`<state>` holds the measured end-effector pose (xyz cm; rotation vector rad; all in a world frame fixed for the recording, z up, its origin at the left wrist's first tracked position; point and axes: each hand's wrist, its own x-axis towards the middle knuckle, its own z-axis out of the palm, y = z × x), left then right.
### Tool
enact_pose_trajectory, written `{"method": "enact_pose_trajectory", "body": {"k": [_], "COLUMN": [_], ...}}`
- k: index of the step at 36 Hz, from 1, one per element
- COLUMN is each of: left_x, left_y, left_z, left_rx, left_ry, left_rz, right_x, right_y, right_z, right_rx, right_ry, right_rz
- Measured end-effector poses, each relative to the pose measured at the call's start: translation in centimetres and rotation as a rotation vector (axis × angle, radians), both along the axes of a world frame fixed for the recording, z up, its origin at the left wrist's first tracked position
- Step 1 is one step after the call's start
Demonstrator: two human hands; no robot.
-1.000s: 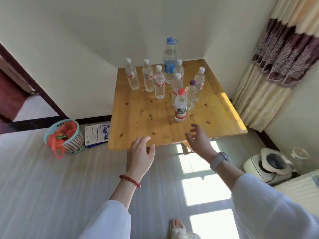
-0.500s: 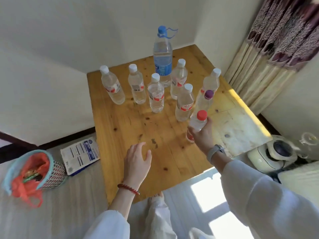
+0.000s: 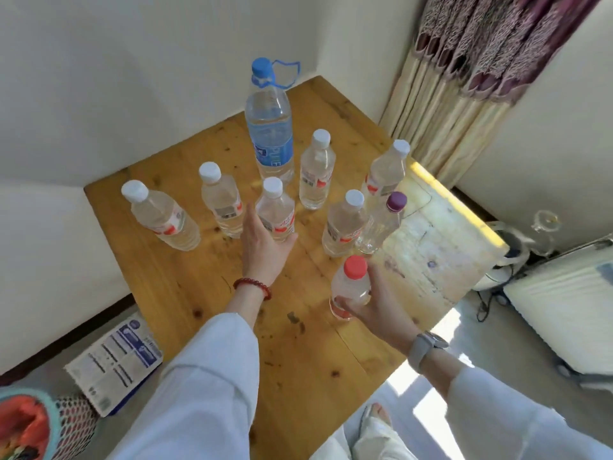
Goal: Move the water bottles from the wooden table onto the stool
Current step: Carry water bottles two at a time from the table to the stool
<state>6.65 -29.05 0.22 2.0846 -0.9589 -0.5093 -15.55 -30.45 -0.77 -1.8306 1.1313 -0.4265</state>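
1. Far-left white-cap bottle (image 3: 159, 216) stands near the wooden table's (image 3: 185, 293) left edge, upright; well apart from both hands.
2. My left hand (image 3: 262, 249) is spread wide, fingers straight, reaching at the centre white-cap bottle (image 3: 274, 211). It stands just beyond my palm, long axis vertical, cap up. Whether I'm touching it I can't tell; not gripped yet.
3. Tall blue-cap bottle (image 3: 270, 127) stands behind it toward the far corner, upright.
4. My right hand (image 3: 374, 303) is wrapped round the red-cap bottle (image 3: 351, 287) low on the body, near the table's front-right part. Bottle about upright, cap up; whether its base is on the wood or lifted, can't tell.
5. Purple-cap bottle (image 3: 381, 224) stands just beyond it, near the right edge.
6. Stool not in view. My guess: left hand is nearer the centre bottle, so it closes next.
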Motion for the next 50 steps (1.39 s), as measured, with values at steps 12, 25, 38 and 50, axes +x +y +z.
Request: {"method": "enact_pose_trajectory", "body": {"k": [12, 25, 38, 50], "left_x": [2.2, -3.1, -22.6, -48.8], "left_y": [-1.9, 6.1, 12.3, 19.4], "left_z": [-3.4, -0.2, 3.9, 5.8], "left_rx": [-0.201, -0.226, -0.125, -0.083], "left_ry": [0.125, 0.093, 0.060, -0.009], "left_rz": [-0.063, -0.236, -0.563, -1.131], "right_x": [0.8, -1.3, -20.1, -43.0], "right_y": [1.4, 3.6, 15.1, 31.7], "right_z": [-1.0, 0.2, 4.5, 6.1], "right_rx": [0.039, 0.046, 0.028, -0.082], "right_ry": [0.010, 0.031, -0.403, -0.120], "right_rz": [0.011, -0.101, -0.696, -1.208]}}
